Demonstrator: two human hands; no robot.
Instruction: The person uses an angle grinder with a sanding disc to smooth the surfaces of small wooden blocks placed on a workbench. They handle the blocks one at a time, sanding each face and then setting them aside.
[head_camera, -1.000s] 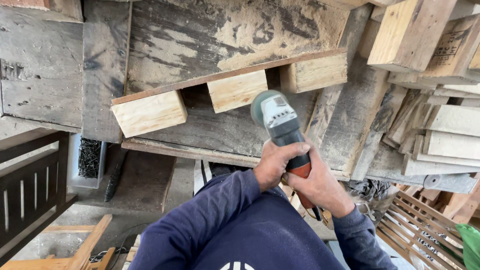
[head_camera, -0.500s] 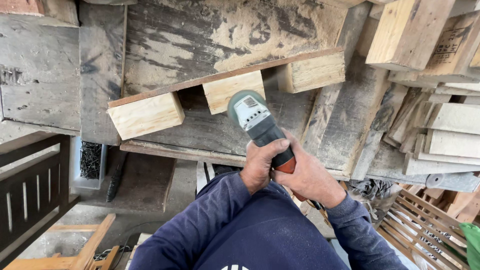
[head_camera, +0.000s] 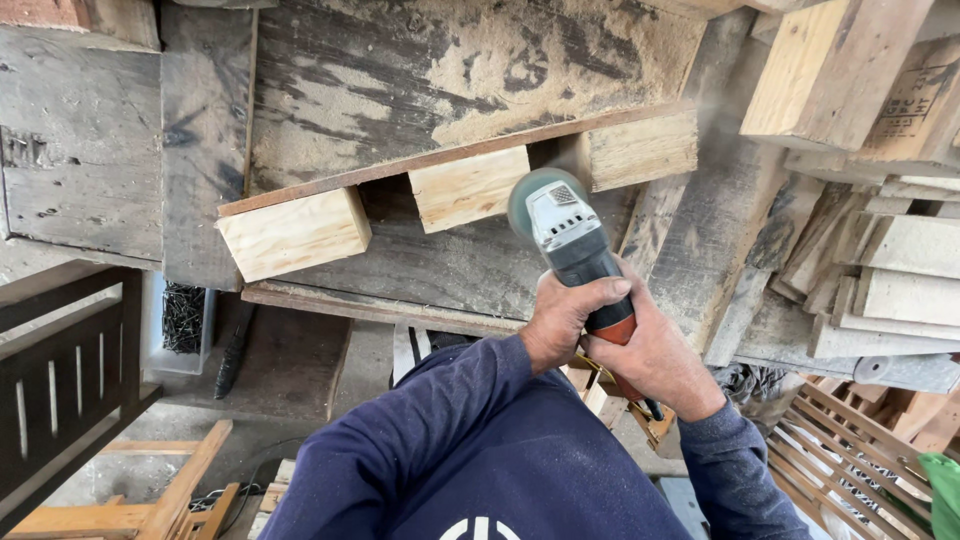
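Three blocks (head_camera: 466, 187) are hanging under a thin slat (head_camera: 440, 158), and everything is placing itself around the middle one. Gaps are lying open on both sides of it; the right gap is being filled by the grinder (head_camera: 568, 232), gripped by both hands (head_camera: 610, 335). Above it, the dusty worktop (head_camera: 400, 70) is lying open. Far right, stacked timber (head_camera: 880, 200) is closing off that side.

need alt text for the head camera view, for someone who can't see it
Seen from above, a person's left hand and right hand grip an angle grinder, its disc at the middle wooden block of three under a thin board. Sawdust covers the worn workbench; cut timber is stacked on the right.
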